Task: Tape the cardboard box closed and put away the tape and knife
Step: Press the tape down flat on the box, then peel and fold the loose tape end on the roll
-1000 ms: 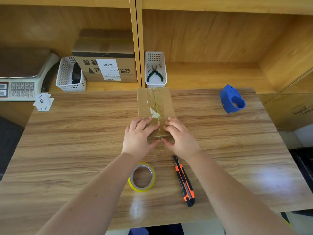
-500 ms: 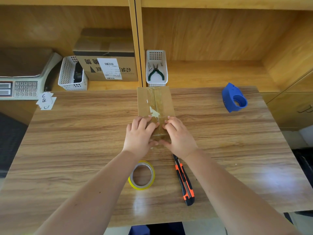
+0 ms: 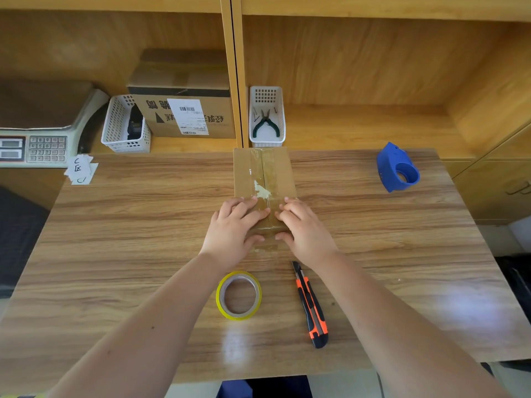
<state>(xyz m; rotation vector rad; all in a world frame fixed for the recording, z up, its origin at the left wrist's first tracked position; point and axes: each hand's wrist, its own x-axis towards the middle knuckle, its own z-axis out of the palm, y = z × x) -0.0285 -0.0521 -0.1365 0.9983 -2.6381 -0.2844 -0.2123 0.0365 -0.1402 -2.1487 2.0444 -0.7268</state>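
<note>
A small cardboard box (image 3: 263,170) lies mid-table with clear tape running down its top seam. My left hand (image 3: 234,228) and my right hand (image 3: 303,228) rest flat on the box's near end, fingers spread and pointing at each other across the tape, thumbs on its front face. Neither hand grips anything. A yellow-edged tape roll (image 3: 239,295) lies flat on the table just below my left wrist. An orange and black utility knife (image 3: 311,305) lies to the right of the roll, under my right forearm.
A blue tape dispenser (image 3: 398,168) sits at the table's far right. On the shelf behind are a white basket with pliers (image 3: 267,117), another white basket (image 3: 125,124), a labelled carton (image 3: 186,110) and a scale (image 3: 34,139). Paper notes (image 3: 80,169) lie at the far left corner.
Both hands stay pressed on the box's near end with only slight finger shifts. The roll and knife have not moved.
</note>
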